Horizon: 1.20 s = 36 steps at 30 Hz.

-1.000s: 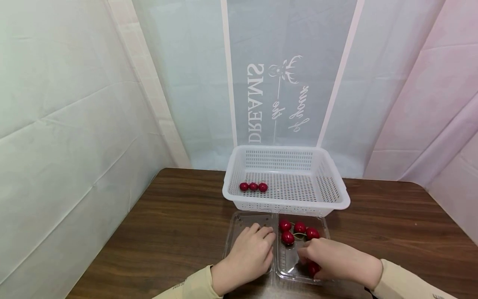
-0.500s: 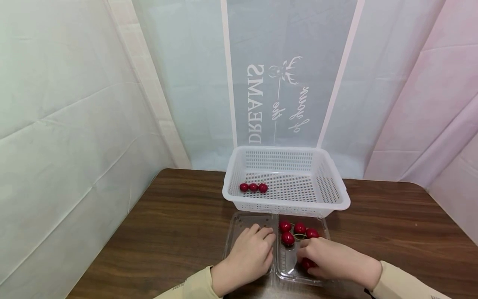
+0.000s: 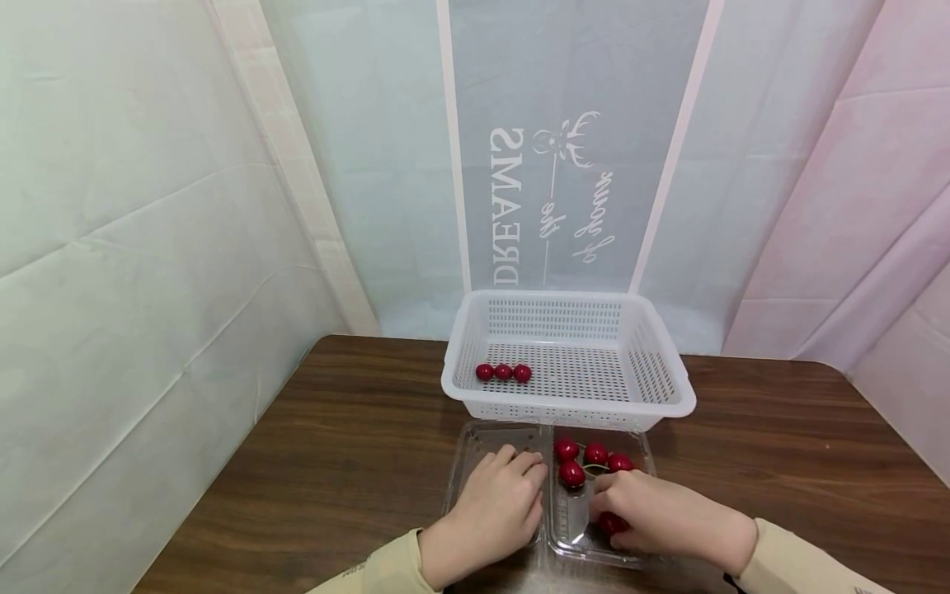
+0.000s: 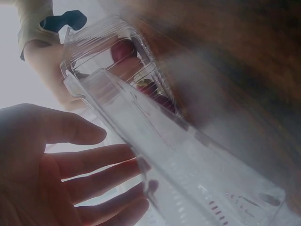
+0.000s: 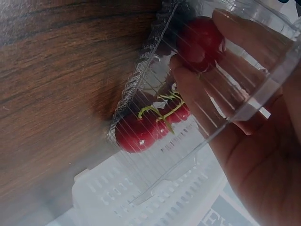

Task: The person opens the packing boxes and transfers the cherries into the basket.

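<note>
My right hand (image 3: 660, 516) reaches into the right half of a clear hinged plastic box (image 3: 571, 520). Its thumb and a finger pinch a red cherry (image 5: 201, 44), seen through the clear wall in the right wrist view. Several other cherries (image 3: 571, 473) with green stems lie together at the far end of that half. My left hand (image 3: 493, 507) lies over the box's left half (image 3: 475, 450), fingertips touching near the middle fold. In the left wrist view its fingers (image 4: 99, 160) are loosely extended against the clear plastic, holding nothing.
A white slotted basket (image 3: 571, 406) stands just behind the box, with 3 cherries (image 3: 504, 373) in its left front part. The brown wooden table (image 3: 356, 445) extends to both sides. Hanging fabric (image 3: 401, 165) encloses the back and sides.
The cherry at my right hand has shifted slightly left and away from me, with the fingers closer around it; that hand has barely moved in the last half second. My left hand stays put.
</note>
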Tool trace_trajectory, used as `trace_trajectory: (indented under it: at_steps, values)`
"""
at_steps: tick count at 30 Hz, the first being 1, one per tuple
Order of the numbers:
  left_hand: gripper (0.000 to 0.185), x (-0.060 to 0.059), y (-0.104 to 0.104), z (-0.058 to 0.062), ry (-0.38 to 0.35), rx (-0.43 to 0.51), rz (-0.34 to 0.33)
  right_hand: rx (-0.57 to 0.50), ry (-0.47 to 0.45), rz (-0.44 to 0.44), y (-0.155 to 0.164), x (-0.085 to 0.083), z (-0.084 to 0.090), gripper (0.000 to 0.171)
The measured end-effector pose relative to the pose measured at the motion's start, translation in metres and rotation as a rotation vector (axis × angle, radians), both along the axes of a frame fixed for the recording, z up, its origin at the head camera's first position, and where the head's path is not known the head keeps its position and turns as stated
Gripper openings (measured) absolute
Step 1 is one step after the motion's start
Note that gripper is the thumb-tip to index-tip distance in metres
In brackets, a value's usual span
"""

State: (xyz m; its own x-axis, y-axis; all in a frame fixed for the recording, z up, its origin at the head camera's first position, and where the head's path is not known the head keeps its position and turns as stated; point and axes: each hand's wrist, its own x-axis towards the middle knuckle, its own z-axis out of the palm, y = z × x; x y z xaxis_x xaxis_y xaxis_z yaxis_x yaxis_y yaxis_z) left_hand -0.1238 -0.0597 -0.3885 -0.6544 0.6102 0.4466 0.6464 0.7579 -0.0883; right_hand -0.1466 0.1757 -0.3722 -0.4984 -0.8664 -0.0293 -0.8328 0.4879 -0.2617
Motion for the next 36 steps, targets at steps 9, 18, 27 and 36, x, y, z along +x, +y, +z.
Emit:
trace_trajectory:
  at_steps: [9,18,27,36]
  values:
    - [0.019,0.000,-0.001,0.000,0.002,0.006,-0.001,-0.041,0.065,0.009,0.000,-0.001,0.003,0.019]
    - [0.020,0.000,0.000,0.001,-0.015,-0.003,-0.003,-0.112,0.132,0.016,0.001,-0.004,0.013,0.025]
    - [0.019,0.001,0.000,0.002,-0.011,0.004,-0.010,-0.225,0.224,0.031,0.003,-0.008,0.021,0.025]
    - [0.020,0.003,0.000,0.004,-0.008,0.003,-0.008,-0.246,0.201,0.020,0.004,-0.013,0.033,0.024]
